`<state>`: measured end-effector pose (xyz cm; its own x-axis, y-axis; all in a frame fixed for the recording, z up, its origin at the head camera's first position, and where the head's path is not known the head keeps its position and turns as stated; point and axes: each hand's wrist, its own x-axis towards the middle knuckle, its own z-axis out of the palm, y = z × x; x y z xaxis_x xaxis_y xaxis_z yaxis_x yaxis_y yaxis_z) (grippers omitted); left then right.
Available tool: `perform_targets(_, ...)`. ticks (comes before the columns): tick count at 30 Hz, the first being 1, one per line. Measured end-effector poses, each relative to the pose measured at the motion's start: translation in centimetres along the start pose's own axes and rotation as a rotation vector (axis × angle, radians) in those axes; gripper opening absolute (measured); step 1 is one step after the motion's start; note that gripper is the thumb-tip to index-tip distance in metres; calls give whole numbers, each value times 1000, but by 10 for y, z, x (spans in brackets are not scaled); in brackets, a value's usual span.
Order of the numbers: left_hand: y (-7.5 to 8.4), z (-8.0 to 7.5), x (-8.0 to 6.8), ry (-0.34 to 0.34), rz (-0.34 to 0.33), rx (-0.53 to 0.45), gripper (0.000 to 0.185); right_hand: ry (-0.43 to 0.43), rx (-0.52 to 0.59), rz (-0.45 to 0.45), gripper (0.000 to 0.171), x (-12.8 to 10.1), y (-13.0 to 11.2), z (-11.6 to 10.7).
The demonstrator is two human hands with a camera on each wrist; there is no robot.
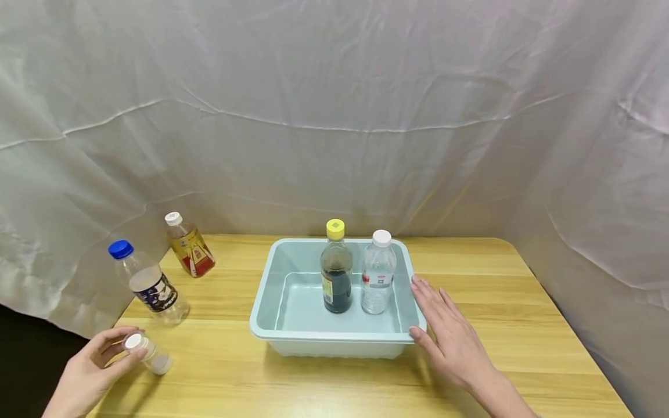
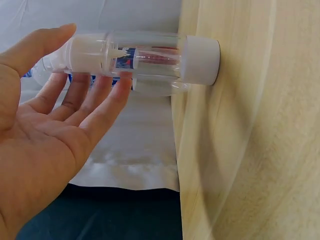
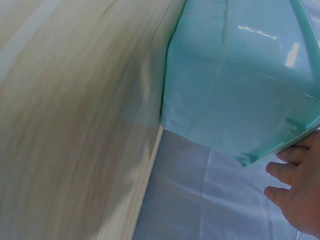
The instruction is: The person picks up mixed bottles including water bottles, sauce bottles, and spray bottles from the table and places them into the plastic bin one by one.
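Note:
My left hand (image 1: pixel 91 366) is around a small clear bottle (image 1: pixel 157 361) with a white cap, thumb on one side and loosely bent fingers on the other. The small bottle stands upright on the table, its white bottom part (image 2: pixel 200 60) against the wood in the left wrist view. My right hand (image 1: pixel 452 334) rests its extended fingers along the right rim of a pale blue plastic basin (image 1: pixel 340 335). Inside the basin stand a bottle of dark liquid (image 1: pixel 337 284) with a yellow cap and a clear bottle (image 1: pixel 377 278) with a white cap.
Beyond my left hand stand a blue-capped clear bottle (image 1: pixel 157 293) with a dark label and a white-capped bottle (image 1: pixel 193 252) with a yellow and red label. The wooden table (image 1: pixel 512 302) ends at a grey cloth (image 1: pixel 334 162) hung behind and beside it.

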<state>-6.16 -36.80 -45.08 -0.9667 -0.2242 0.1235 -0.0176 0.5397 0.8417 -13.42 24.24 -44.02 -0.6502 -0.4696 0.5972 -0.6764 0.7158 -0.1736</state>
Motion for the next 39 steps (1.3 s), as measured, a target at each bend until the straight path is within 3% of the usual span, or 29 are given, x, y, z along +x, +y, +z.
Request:
perform_targets(10, 4, 6, 1, 13, 129, -21, 38, 26, 2, -16, 67, 1, -1, 0)
perform_targets(13, 10, 7, 2, 1, 119, -4, 38, 51, 1, -34, 67, 2, -2, 0)
perform_targets(17, 21, 9, 7, -11, 120, -38, 40, 43, 4, -25, 67, 2, -1, 1)
perform_targets(22, 37, 14, 14, -9, 188, -115, 39, 23, 2, -10, 66, 1, 0, 1)
perform_targets(28, 54, 20, 26, -30, 266, -278, 40, 12, -3, -8, 65, 0, 0, 1)
perform_targets(39, 94, 34, 50, -63, 370, -325, 40, -7, -2, -1, 64, 0, 0, 0)
